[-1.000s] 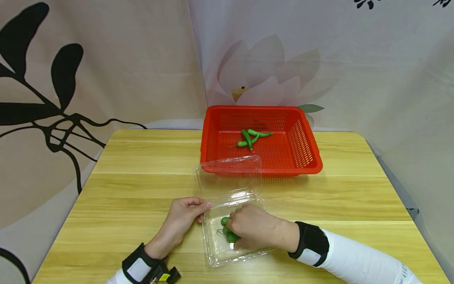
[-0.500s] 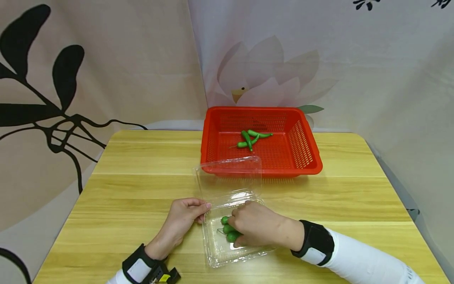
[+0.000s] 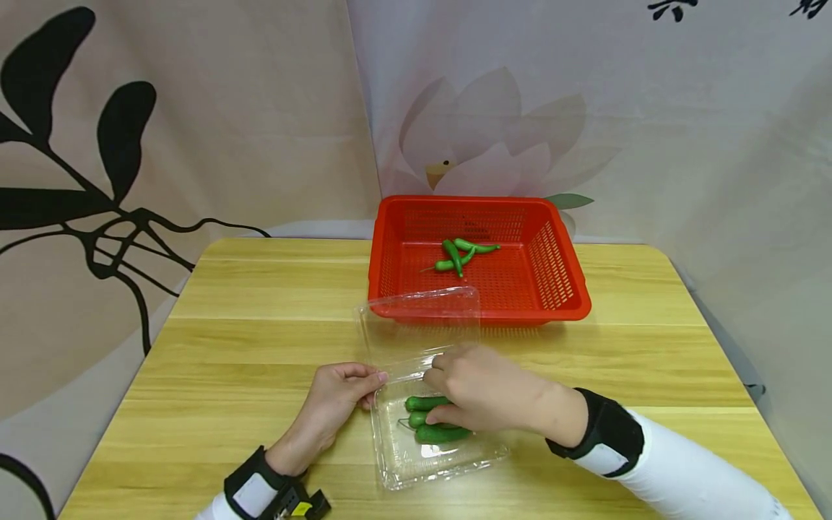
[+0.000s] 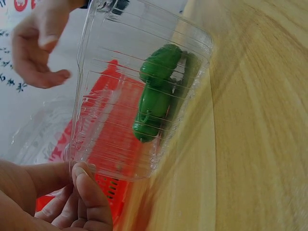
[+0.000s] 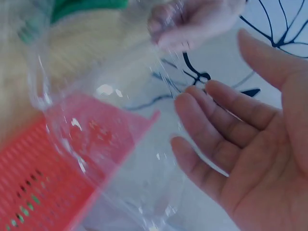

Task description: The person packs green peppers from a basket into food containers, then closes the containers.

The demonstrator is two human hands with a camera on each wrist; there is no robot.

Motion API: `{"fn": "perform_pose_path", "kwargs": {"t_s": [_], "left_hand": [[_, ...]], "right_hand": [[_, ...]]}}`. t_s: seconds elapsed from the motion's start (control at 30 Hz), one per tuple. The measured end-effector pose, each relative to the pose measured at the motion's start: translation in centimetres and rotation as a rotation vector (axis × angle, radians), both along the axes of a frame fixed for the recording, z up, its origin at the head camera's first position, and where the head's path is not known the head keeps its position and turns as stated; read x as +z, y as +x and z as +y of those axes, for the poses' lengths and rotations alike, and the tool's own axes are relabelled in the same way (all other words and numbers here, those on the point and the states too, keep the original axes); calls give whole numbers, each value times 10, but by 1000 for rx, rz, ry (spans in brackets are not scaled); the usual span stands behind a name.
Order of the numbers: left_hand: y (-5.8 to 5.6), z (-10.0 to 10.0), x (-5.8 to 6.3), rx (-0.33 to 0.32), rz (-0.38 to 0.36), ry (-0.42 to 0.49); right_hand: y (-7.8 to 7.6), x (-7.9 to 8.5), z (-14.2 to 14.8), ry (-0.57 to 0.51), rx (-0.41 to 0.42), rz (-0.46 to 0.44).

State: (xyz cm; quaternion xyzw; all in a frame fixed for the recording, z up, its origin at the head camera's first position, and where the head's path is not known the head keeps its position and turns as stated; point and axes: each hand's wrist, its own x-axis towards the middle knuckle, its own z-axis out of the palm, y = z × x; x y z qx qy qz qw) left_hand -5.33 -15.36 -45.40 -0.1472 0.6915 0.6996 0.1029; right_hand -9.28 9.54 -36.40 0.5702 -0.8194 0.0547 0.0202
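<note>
A clear plastic clamshell box (image 3: 399, 466) lies with its lid (image 3: 416, 325) folded back. My left hand (image 3: 341, 393) pinches the box's left rim between thumb and fingers, as the left wrist view shows. Three green peppers (image 3: 442, 435) lie side by side in the box; through its wall they show as a green cluster (image 4: 156, 98) in the left wrist view. My right hand (image 3: 487, 386) hovers over the box's upper right part, partly covering the peppers. In the right wrist view this hand (image 5: 240, 139) has loosely spread, slightly bent fingers and an empty palm.
A red plastic basket (image 3: 507, 315) stands behind the box at the table's far side, with several slim green chillies (image 3: 453, 256) inside. The lid overlaps its front rim in the head view. The wooden table (image 3: 650, 347) reaches a patterned cloth backdrop (image 3: 273, 130).
My right hand has let go of the peppers and moved up and to the right, showing more of them. The left hand stays on the box rim.
</note>
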Motion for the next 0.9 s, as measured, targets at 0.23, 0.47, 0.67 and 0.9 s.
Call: {"fn": "perform_pose_path", "kwargs": {"t_s": [0.23, 0.47, 0.67, 0.9], "left_hand": [[0, -1, 0, 1, 1, -13], [0, -1, 0, -1, -4, -7], [0, -1, 0, 1, 2, -11], [0, 0, 0, 8, -4, -13]], "right_hand": [[-16, 32, 11, -178, -5, 31], [-39, 61, 19, -249, -88, 36], [-62, 74, 20, -241, -214, -13], [-98, 78, 18, -146, -389, -94]]}}
